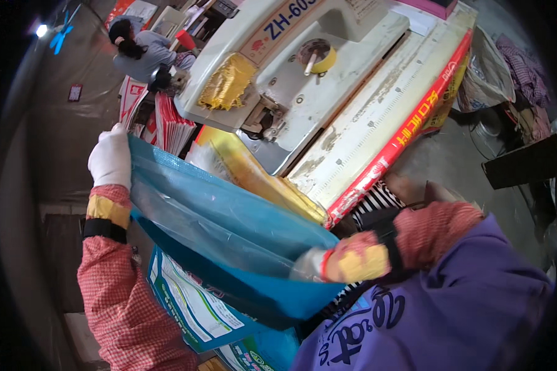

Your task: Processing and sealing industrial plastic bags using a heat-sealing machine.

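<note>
- Two hands are at one blue bag (278, 297), its mouth wide between them, in front of the machine (232, 46).
- Our left hand (110, 157) has its gloved fingers closed on the bag's left corner.
- Our right hand (308, 264) is in the mouth, blurred; we cannot tell how far its fingers open or whether they hold anything.
- We judge that the one clear liner (189, 203) could bunch or tear if our right hand drags it.
- The corner could slip if a hard pull beats our left grip.
- The rim could snag if we lift it too near the machine.
- We count one machine, one surface (359, 123), one yellow sheet (254, 179), one co-worker (143, 52); the red-and-white stack (172, 127) we cannot count.
</note>
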`<state>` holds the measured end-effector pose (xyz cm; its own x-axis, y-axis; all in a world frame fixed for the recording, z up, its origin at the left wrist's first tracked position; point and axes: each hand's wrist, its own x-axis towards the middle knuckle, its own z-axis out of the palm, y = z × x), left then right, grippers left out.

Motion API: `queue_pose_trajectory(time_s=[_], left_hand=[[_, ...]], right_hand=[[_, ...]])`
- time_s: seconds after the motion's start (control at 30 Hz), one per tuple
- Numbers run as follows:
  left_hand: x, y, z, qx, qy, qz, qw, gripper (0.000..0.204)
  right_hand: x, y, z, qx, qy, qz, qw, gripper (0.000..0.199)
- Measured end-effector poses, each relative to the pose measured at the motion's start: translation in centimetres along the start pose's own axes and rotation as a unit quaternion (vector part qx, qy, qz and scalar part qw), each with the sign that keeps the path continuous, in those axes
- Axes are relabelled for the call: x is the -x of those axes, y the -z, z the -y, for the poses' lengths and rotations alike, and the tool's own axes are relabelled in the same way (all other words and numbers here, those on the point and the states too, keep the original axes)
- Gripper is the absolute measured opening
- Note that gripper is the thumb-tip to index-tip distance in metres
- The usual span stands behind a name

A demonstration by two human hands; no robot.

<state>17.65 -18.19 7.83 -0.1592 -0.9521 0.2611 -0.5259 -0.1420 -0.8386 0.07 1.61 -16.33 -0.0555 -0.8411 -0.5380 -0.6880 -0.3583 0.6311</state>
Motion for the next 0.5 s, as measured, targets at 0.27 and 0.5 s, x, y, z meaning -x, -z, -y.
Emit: queue_pose_trajectory(time_s=[0.27,0.5], left_hand=[[0.9,2.3,-0.7,-0.001,-0.03,0.017,0.999,0.018],[0.6,2.4,-1.9,0.008,-0.044,0.023,0.999,0.018]], right_hand=[[-3.1,-2.9,-13.3,-0.531,0.287,-0.161,0.781,0.05],[-3.5,-1.0,-8.3,-0.787,0.335,-0.286,0.431,0.054]])
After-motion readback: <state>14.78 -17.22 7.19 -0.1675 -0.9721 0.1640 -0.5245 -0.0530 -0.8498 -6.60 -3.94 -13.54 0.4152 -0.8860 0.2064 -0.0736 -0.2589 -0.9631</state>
